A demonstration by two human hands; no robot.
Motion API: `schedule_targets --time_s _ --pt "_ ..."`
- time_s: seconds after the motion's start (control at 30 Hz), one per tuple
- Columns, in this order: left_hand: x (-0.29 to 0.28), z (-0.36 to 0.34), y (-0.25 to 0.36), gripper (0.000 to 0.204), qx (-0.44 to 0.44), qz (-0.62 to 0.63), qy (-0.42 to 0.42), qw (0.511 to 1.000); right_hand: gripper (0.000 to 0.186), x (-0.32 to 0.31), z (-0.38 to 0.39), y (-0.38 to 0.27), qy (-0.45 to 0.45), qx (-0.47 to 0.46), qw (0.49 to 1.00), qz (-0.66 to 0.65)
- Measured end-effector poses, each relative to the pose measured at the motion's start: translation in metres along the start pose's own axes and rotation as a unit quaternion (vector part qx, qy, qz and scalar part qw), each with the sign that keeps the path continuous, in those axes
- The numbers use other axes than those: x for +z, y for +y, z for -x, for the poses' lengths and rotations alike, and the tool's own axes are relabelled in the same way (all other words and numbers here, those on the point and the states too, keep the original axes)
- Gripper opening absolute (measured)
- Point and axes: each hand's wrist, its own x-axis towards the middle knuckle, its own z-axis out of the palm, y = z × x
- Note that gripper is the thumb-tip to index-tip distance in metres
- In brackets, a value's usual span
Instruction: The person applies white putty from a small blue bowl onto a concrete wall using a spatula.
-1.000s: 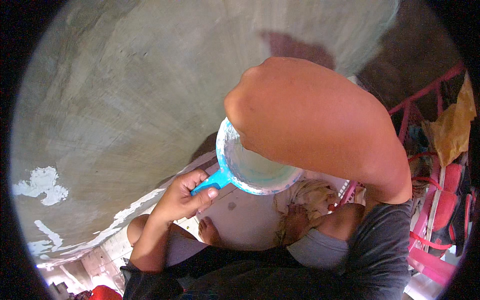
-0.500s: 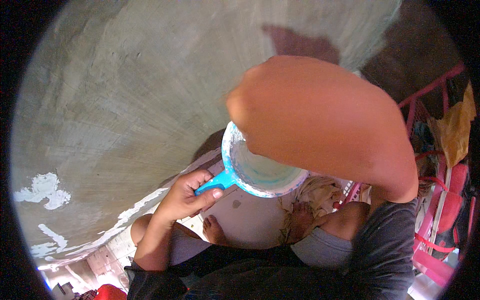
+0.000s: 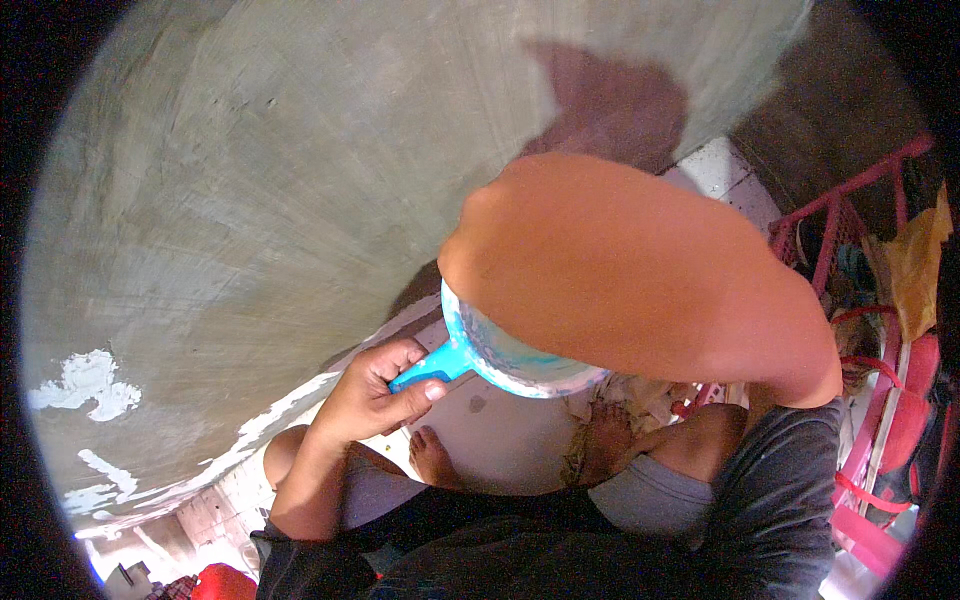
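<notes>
My left hand (image 3: 388, 392) is closed around the blue handle of a round dipper-like pan (image 3: 462, 352). White and grey paste smears the pan's rim and inside. Across the pan's far side and right part reaches my right forearm (image 3: 640, 275), very close and large in view. At its left end the fingers of my right hand do not show, so what it holds, if anything, is hidden. Beyond both arms rises a grey plastered wall (image 3: 250, 180), with white patches of paste (image 3: 92, 385) at its lower left.
My bare feet (image 3: 432, 458) are on the floor below the pan. At the right stands a pink rack (image 3: 830, 240) with a yellow-brown bag (image 3: 915, 275) and red items. A crumpled tan cloth (image 3: 655, 392) lies near my right foot. Something red (image 3: 222, 582) shows at lower left.
My right forearm has come lower and nearer, now covering more of the pan. Its shadow on the wall has grown larger. The left hand and pan have hardly moved.
</notes>
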Motion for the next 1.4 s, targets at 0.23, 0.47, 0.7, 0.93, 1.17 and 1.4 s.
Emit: schedule_targets --time_s 0.23,0.47,0.7,0.93,1.17,1.4 --pt "-0.002 -0.004 -0.001 0.021 -0.019 -0.052 0.021 0.998 0.041 0.022 0.020 -0.014 0.044 0.055 0.997 0.005" --pt "-0.001 -0.004 -0.004 0.021 -0.018 -0.013 0.015 1.000 0.040 0.015 0.005 -0.011 -0.087 0.062 0.994 -0.026" --pt "0.004 -0.008 -0.018 0.023 0.061 -0.108 0.084 0.989 0.039 0.025 0.000 -0.016 -0.086 -0.043 0.990 -0.103" --pt "0.000 -0.013 -0.020 0.024 0.034 -0.113 0.110 0.987 0.043 0.033 0.023 -0.019 0.011 0.068 0.974 -0.218" --pt "-0.005 -0.014 -0.018 0.025 0.066 -0.148 0.080 0.984 0.048 -0.002 0.024 -0.018 -0.104 0.078 0.986 -0.101" --pt "-0.012 -0.016 -0.013 0.027 0.054 -0.189 0.032 0.980 0.024 0.042 0.013 -0.005 -0.004 0.034 0.998 -0.061"
